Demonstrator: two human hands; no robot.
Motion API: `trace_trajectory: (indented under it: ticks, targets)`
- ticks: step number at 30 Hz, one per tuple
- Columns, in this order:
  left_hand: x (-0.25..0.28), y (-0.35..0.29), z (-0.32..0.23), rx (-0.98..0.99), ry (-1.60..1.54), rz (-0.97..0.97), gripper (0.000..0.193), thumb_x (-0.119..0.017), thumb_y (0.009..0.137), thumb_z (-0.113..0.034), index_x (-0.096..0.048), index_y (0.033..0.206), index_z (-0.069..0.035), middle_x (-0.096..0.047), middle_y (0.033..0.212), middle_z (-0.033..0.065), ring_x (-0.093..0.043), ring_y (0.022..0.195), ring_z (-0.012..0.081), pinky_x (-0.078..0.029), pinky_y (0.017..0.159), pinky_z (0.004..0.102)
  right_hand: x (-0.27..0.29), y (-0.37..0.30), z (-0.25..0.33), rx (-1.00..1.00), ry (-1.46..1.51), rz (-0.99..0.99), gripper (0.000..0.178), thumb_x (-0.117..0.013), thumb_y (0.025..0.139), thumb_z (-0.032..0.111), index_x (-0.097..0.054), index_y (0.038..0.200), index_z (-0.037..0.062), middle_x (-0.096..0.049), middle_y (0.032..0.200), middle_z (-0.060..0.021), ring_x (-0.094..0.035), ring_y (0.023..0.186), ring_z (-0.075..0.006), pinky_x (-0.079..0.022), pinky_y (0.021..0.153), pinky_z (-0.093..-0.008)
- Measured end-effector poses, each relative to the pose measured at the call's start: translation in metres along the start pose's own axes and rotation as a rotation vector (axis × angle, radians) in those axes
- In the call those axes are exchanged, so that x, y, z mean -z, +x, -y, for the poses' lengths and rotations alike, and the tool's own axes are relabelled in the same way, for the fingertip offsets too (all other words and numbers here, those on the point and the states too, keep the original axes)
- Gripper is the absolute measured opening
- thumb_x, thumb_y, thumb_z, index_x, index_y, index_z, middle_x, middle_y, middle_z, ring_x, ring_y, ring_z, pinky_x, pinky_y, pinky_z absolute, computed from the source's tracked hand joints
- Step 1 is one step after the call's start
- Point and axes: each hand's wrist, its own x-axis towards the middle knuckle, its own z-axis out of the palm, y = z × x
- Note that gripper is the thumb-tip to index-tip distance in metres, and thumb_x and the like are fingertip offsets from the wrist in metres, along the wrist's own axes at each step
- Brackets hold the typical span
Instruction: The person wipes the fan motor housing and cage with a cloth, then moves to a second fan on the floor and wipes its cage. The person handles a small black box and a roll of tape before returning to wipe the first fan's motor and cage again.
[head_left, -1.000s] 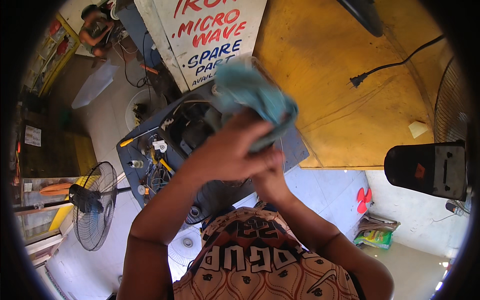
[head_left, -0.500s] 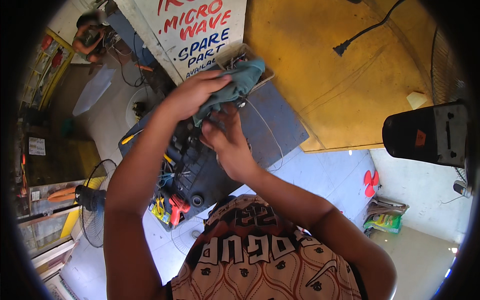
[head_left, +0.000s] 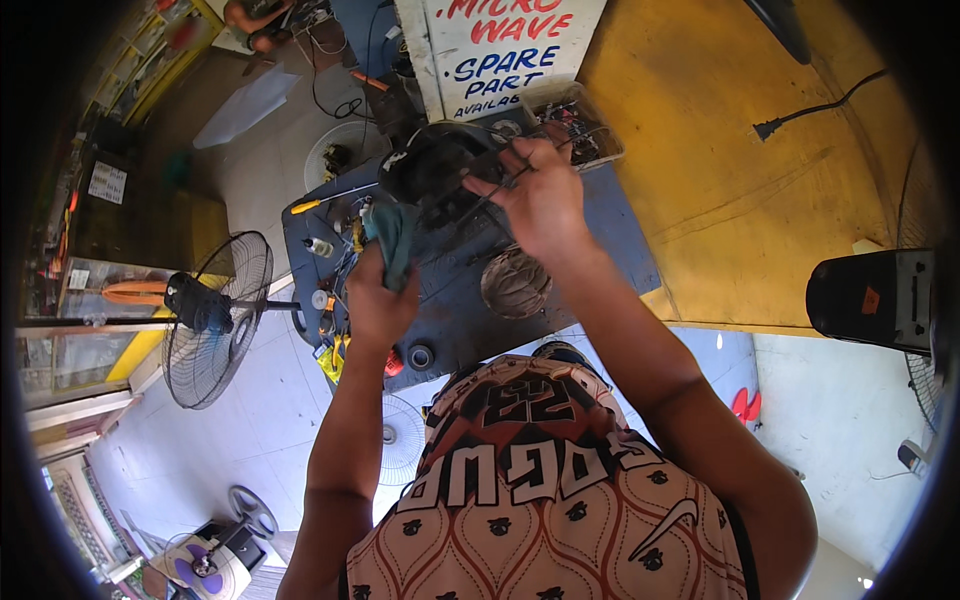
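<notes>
My left hand (head_left: 383, 305) is closed around a bunched green cloth (head_left: 396, 243), over the left part of the dark blue worktable (head_left: 455, 300). My right hand (head_left: 548, 205) is curled, with a thin dark cord (head_left: 487, 207) running across its fingers. Its fingertips are next to a bulky black part (head_left: 430, 178) at the table's far side, whose exact kind I cannot make out. Nearer me, just left of my right wrist, sits a round brownish wire cage or bowl (head_left: 516, 283).
A bin of small parts (head_left: 598, 150) stands at the far right table corner, below a lettered board (head_left: 500, 60). A yellow-handled screwdriver (head_left: 308, 206) and small tools lie at left. A stand fan (head_left: 215, 315) stands left; a yellow surface (head_left: 720, 200) lies right. A person (head_left: 258, 22) is far left.
Both hands were together at the cloth near the parts bin. Now the left hand has brought the cloth down and left, while the right is at the cord and black part. The view has shifted.
</notes>
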Motion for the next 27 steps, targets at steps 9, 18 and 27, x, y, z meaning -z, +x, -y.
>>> trace_trajectory:
  ticks: [9,18,27]
  targets:
    - [0.016,0.122,-0.050,-0.306,0.111,-0.030,0.028,-0.069,0.081,-0.001,-0.074,0.109,-0.004,-0.074,0.093,0.0165,-0.072,0.079,0.0288,-0.054,0.078,0.0340,0.038,0.057,0.061,-0.020,-0.344,-0.019,0.067,-0.054,0.107,0.041,-0.035,0.153,-0.0045,-0.045,0.149,-0.0228,-0.054,0.125,-0.0306,-0.046,0.109,-0.0395]
    - [0.033,0.180,-0.110,-0.457,0.012,0.225,0.031,-0.069,0.076,-0.001,-0.075,0.106,-0.006,-0.072,0.084,0.0177,-0.069,0.072,0.0307,-0.053,0.070,0.0357,0.194,-0.035,0.118,0.782,-1.466,0.021,0.068,-0.077,0.096,0.037,-0.047,0.149,0.0051,-0.062,0.136,-0.0189,-0.062,0.122,-0.0269,-0.050,0.102,-0.0400]
    - [-0.021,0.258,-0.088,-0.717,0.523,0.307,0.043,-0.078,0.082,-0.009,-0.070,0.124,-0.005,-0.074,0.098,0.0190,-0.072,0.092,0.0351,-0.055,0.080,0.0421,0.247,-0.058,0.002,-0.132,-0.383,0.134,0.079,-0.051,0.096,0.073,-0.038,0.155,0.0223,-0.058,0.140,-0.0218,-0.059,0.127,-0.0344,-0.052,0.101,-0.0512]
